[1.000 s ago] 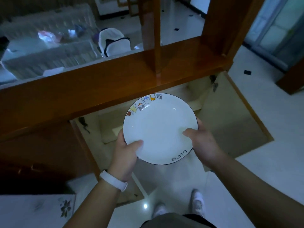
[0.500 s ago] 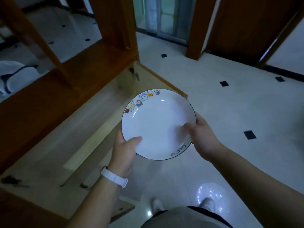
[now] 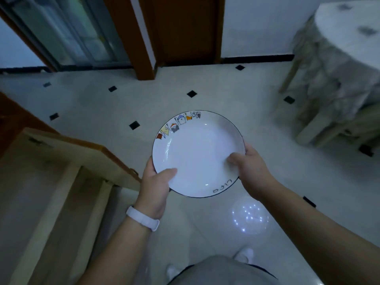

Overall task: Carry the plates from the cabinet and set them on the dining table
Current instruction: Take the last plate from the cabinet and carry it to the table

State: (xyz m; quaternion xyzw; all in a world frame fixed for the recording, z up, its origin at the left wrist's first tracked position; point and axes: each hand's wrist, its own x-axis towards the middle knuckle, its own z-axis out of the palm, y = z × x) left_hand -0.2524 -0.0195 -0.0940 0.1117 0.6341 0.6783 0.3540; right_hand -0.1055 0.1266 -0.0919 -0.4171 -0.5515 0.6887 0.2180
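A white plate (image 3: 197,149) with a dark rim and small coloured drawings along its far-left edge is held level in front of me, over the tiled floor. My left hand (image 3: 156,186) grips its near-left rim, thumb on top. My right hand (image 3: 249,171) grips the right rim, thumb lying on the plate's face. The open cabinet door (image 3: 82,153) stands at the left. The dining table (image 3: 349,38), draped in a pale patterned cloth, shows at the upper right.
Pale chairs or stools (image 3: 329,124) stand tucked under the table's cloth at the right. A brown door frame (image 3: 139,38) and a glass sliding door (image 3: 72,31) line the far wall. Light floor tiles with small black diamonds lie between.
The view has swung right, away from the cabinet. The table has come into sight at the upper right. Both hands keep the same hold on the plate.
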